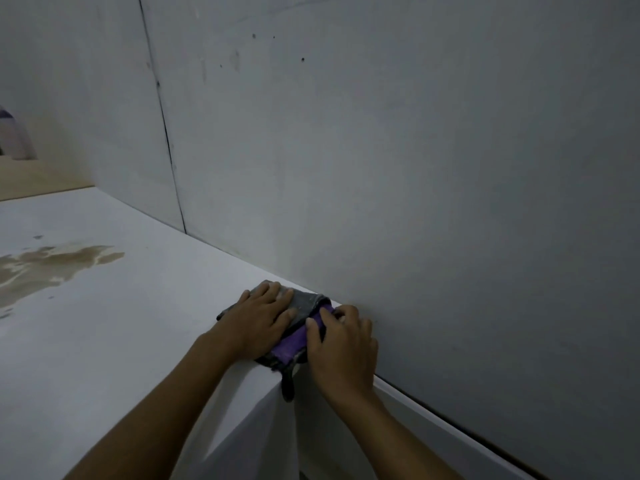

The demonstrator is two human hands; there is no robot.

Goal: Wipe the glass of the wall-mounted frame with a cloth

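Note:
A folded cloth (304,304), grey on the outside and purple inside, lies on the corner of a white surface (114,334) close to the wall. My left hand (258,320) rests flat on its grey part with the fingers spread. My right hand (341,344) pinches the purple fold at the cloth's right side. A dark strip of the cloth (288,386) hangs over the surface's edge. No frame or glass is in view.
A grey wall (415,168) rises right behind the cloth, with a vertical seam (166,133) and a few small holes. A brownish stain (52,265) marks the white surface at left. A wooden floor or ledge (31,178) shows at far left.

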